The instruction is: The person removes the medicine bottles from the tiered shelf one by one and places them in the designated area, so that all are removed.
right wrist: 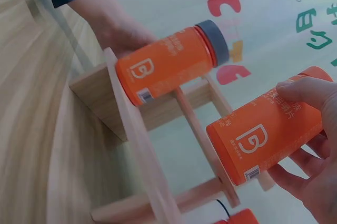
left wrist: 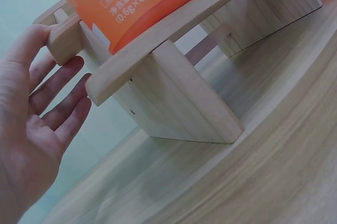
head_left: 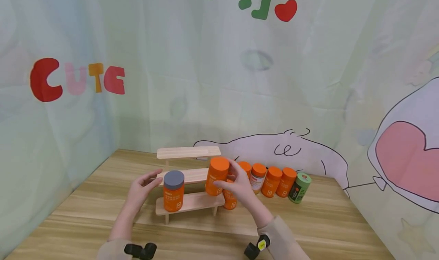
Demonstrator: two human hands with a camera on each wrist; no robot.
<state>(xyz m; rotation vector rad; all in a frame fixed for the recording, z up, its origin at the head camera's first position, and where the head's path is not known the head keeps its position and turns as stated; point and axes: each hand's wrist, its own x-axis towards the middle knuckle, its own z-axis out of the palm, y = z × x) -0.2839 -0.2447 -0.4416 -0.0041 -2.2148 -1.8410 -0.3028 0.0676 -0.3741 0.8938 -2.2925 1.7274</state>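
Note:
My right hand [head_left: 240, 185] holds an orange bottle with an orange lid [head_left: 218, 176] between thumb and fingers. The bottle is upright over the right part of a three-tier wooden shelf's lowest tier [head_left: 199, 202]; contact with the tier is unclear. In the right wrist view the thumb lies across the orange bottle [right wrist: 263, 129]. At the shelf's left end is my left hand [head_left: 141, 189], fingers loosely extended near the middle tier. In the left wrist view the left hand [left wrist: 37, 124] has its thumb against a tier's end. An orange bottle with a grey lid [head_left: 173, 191] stands on the lowest tier's left part.
Right of the shelf stand several orange-lidded bottles [head_left: 272, 182], one of them with a pale body [head_left: 257, 178]. A green container [head_left: 300, 187] ends that row. Another orange bottle [head_left: 229, 199] stands close by the shelf's right end. A printed curtain [head_left: 205, 100] hangs behind the wooden table [head_left: 85, 210].

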